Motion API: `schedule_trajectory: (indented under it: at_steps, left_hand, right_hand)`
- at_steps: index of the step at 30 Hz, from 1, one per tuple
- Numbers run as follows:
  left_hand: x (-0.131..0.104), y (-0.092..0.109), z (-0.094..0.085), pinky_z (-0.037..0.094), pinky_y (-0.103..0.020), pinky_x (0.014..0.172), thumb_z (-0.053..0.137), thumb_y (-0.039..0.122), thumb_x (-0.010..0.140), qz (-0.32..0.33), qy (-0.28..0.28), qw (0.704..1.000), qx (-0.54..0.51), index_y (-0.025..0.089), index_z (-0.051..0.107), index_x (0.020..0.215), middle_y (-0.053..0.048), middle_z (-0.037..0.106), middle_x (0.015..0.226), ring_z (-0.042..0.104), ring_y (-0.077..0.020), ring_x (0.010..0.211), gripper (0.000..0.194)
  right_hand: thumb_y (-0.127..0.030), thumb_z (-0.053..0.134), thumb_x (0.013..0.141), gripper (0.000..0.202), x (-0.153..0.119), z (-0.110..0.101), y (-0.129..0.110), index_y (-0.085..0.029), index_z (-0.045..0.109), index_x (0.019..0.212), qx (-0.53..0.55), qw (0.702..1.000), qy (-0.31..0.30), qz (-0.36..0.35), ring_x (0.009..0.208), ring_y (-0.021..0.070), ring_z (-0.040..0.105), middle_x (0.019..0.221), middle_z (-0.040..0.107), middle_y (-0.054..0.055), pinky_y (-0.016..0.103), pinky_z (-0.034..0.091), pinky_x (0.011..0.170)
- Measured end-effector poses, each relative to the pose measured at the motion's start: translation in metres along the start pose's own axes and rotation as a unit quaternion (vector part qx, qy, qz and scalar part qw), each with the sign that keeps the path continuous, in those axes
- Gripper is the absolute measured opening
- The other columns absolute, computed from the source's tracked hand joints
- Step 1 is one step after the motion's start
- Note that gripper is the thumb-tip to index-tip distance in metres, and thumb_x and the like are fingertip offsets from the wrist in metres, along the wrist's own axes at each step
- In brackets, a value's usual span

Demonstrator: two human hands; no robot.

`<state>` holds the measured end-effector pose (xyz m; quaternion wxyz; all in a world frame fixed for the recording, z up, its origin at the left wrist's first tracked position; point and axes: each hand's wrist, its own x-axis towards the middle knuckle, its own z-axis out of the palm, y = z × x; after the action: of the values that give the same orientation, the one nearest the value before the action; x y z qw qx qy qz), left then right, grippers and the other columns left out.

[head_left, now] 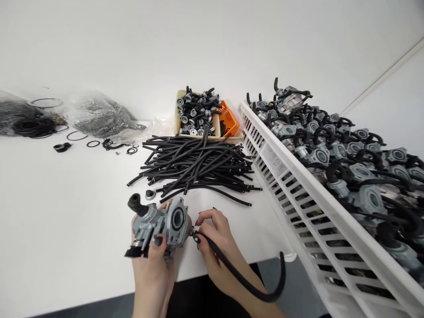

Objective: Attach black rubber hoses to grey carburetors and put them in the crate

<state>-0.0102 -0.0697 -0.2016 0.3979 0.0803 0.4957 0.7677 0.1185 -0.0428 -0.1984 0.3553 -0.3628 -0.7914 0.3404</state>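
- Left hand (150, 260) grip clenched on carburetor (162, 223), near surface (66, 221) front edge, 6 o'clock.
- Right hand (215, 238) pinches black hose (245, 282) at the carburetor; hose overhangs the edge.
- Hose pile (198, 165) at 12, white crate (298, 185) at 3; open room at 9.

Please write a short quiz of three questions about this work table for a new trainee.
1. True or false: the left hand holds a carburetor.
2. What does the right hand pinch? A) ring B) hose C) screw
3. Fill in: the white crate lies to the ____ of the hose pile.

Key: 1 true; 2 B; 3 right.
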Motion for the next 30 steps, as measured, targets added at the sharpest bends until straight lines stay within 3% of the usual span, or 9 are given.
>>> schedule_trajectory:
  at_steps: [4,8,14,16,19,24,27,30]
  left_hand:
    - [0.005,-0.002,-0.004,0.057,-0.019,0.057,0.090,0.039,0.048,-0.016,0.001,1.000,0.006,0.030,0.061,0.112,-0.003,0.073,0.106,0.070,-0.0265,0.100,0.070]
    - [0.011,-0.009,-0.014,0.058,-0.020,0.062,0.089,0.033,0.048,-0.004,-0.024,0.999,0.024,0.030,0.061,0.113,-0.003,0.072,0.109,0.068,-0.0260,0.104,0.071]
    - [0.007,-0.006,-0.010,0.057,-0.020,0.063,0.086,0.038,0.053,-0.017,0.006,0.999,0.032,0.029,0.062,0.113,-0.003,0.071,0.113,0.066,-0.0259,0.108,0.065]
    - [0.002,-0.004,-0.006,0.058,-0.022,0.064,0.088,0.040,0.051,0.006,0.007,0.999,0.041,0.028,0.062,0.113,-0.004,0.071,0.111,0.067,-0.0271,0.107,0.068]
    - [-0.002,-0.003,-0.002,0.058,-0.020,0.070,0.092,0.040,0.048,0.047,-0.011,0.997,0.055,0.029,0.063,0.114,-0.003,0.071,0.109,0.066,-0.0246,0.107,0.074]
    - [0.000,0.000,0.002,0.062,-0.025,0.068,0.090,0.058,0.045,-0.029,0.010,0.999,-0.019,0.034,0.067,0.108,0.002,0.071,0.105,0.070,-0.0227,0.095,0.072]
    - [0.003,0.003,0.004,0.064,-0.030,0.073,0.091,0.060,0.041,-0.031,0.009,0.999,-0.042,0.030,0.069,0.103,0.001,0.073,0.108,0.071,-0.0243,0.095,0.072]
    - [0.002,0.004,0.004,0.063,-0.032,0.081,0.085,0.065,0.050,-0.037,-0.010,0.998,-0.048,0.026,0.070,0.104,-0.004,0.075,0.108,0.071,-0.0247,0.096,0.068]
  right_hand:
    - [-0.023,0.037,0.099,0.023,0.000,0.001,0.000,-0.022,0.045,0.078,0.025,0.999,-0.003,0.029,0.099,0.0235,0.054,0.101,0.055,0.008,0.044,0.047,0.090]
    - [-0.023,0.035,0.099,0.022,0.001,0.003,0.002,-0.022,0.048,0.082,0.047,0.996,0.003,0.070,0.101,0.0243,0.055,0.102,0.054,0.009,0.046,0.048,0.091]
    - [-0.016,0.040,0.097,0.014,0.002,0.003,0.005,-0.023,0.044,0.085,-0.033,0.999,-0.006,-0.022,0.101,0.0231,0.055,0.101,0.055,0.009,0.058,0.035,0.109]
    - [-0.013,0.043,0.095,0.014,0.001,0.007,0.007,-0.023,0.043,0.085,-0.059,0.997,0.011,-0.039,0.101,0.0241,0.054,0.101,0.054,0.009,0.057,0.040,0.105]
    - [-0.012,0.042,0.095,0.015,-0.001,0.014,0.007,-0.022,0.042,0.085,-0.061,0.997,0.045,-0.023,0.100,0.0248,0.052,0.100,0.054,0.011,0.045,0.050,0.089]
    - [-0.026,0.047,0.098,0.019,-0.002,0.009,0.004,-0.023,0.048,0.080,0.101,0.993,0.040,0.054,0.095,0.0220,0.056,0.097,0.054,0.007,0.036,0.049,0.083]
    - [-0.032,0.064,0.089,0.025,-0.002,0.000,0.007,-0.022,0.051,0.070,0.222,0.967,0.086,0.091,0.091,0.0210,0.058,0.089,0.054,0.004,0.032,0.047,0.079]
    - [-0.029,0.070,0.083,0.025,-0.003,-0.003,0.011,-0.022,0.055,0.063,0.294,0.943,0.119,0.101,0.086,0.0200,0.056,0.085,0.054,0.002,0.031,0.046,0.076]
